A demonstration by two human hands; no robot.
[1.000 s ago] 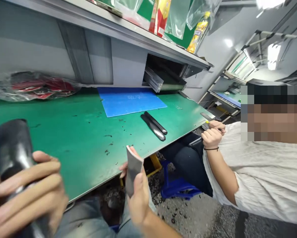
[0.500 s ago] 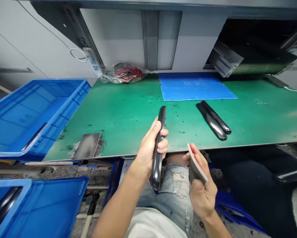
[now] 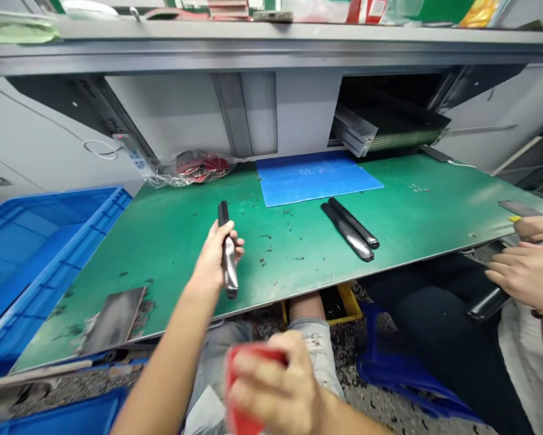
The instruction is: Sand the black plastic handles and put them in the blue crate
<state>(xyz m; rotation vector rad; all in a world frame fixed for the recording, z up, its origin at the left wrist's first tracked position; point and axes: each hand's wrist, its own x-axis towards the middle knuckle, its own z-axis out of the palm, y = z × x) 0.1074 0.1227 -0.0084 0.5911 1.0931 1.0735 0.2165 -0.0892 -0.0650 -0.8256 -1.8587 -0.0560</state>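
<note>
Head view: my left hand [image 3: 219, 257] was closed around a black bar [image 3: 230, 275], fingers curled over its middle, with both ends of the bar showing past my grip. It was held above the green tabletop [image 3: 271, 284]. My right hand [image 3: 271, 383] was lower and nearer me, blurred, its fingers pressed together over a red-edged pad [image 3: 235, 386]. To the right of my left hand, two black bars [image 3: 347, 229] lay side by side on the tabletop, and a blue mat [image 3: 319, 178] lay past them. Beyond my left hand sat a plastic bag [image 3: 194, 169] of red pieces. Below and left of that hand, a grey sheet [image 3: 112, 320] lay near the tabletop's front edge, with a blue crate [image 3: 40, 254] alongside. Far to the right of my right hand, another person's hands [image 3: 532, 272] were just above a dark bar [image 3: 487, 305].
</note>
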